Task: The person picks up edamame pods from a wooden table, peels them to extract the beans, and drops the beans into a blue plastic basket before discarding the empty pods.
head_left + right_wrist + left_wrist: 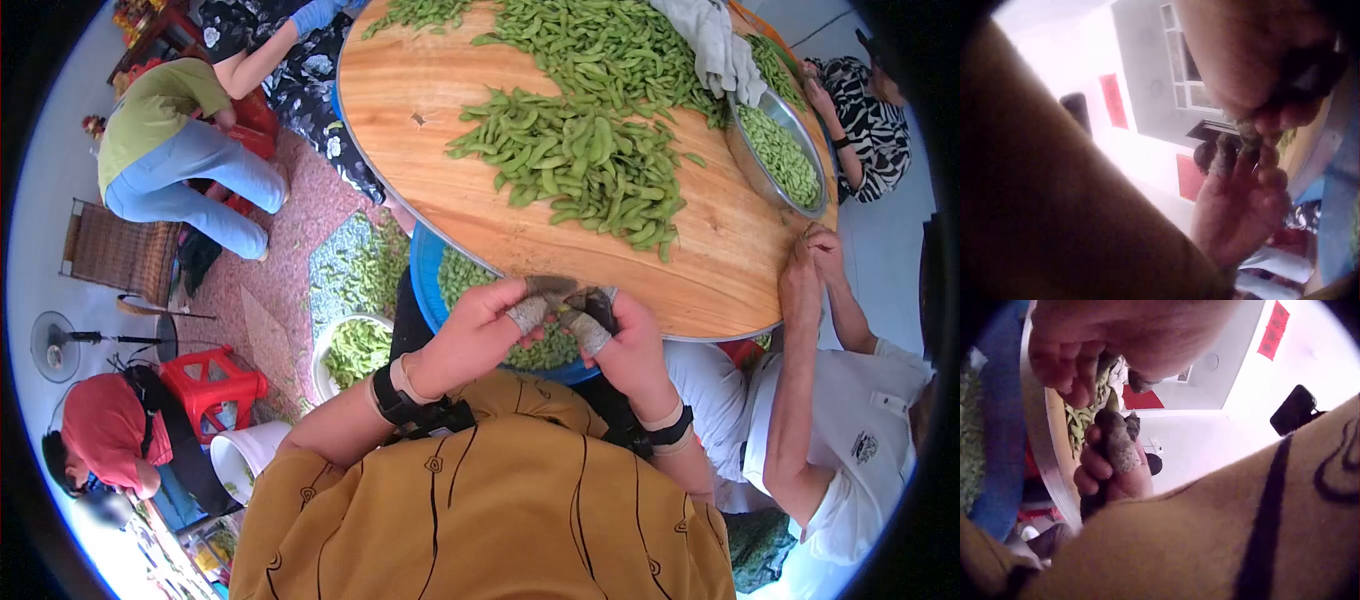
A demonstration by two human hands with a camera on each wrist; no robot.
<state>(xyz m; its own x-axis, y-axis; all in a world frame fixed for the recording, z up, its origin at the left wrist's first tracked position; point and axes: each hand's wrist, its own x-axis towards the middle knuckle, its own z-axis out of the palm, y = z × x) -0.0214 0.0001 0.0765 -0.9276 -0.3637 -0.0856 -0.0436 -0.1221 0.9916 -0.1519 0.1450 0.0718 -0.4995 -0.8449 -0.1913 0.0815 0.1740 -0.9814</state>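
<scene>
My left hand point(480, 325) and right hand point(640, 355) meet in front of my chest, by the near edge of the round wooden table point(735, 285). Grey wrapping covers both thumbs. Between the fingertips is a green edamame pod point(1112, 401), mostly covered by fingers; its tip shows by the right thumb in the left wrist view. Both hands pinch at it with curled fingers. Below them, a blue tub point(427, 285) holds green beans. A heap of edamame pods point(580, 165) lies on the table beyond my hands.
A metal bowl point(752, 168) of shelled beans stands at the table's right, beside a grey cloth point(710, 45). On the left floor are a white basin point(320, 355) of pods, a red stool point(210, 385) and a white bucket point(235, 460). Several people are around the table and room.
</scene>
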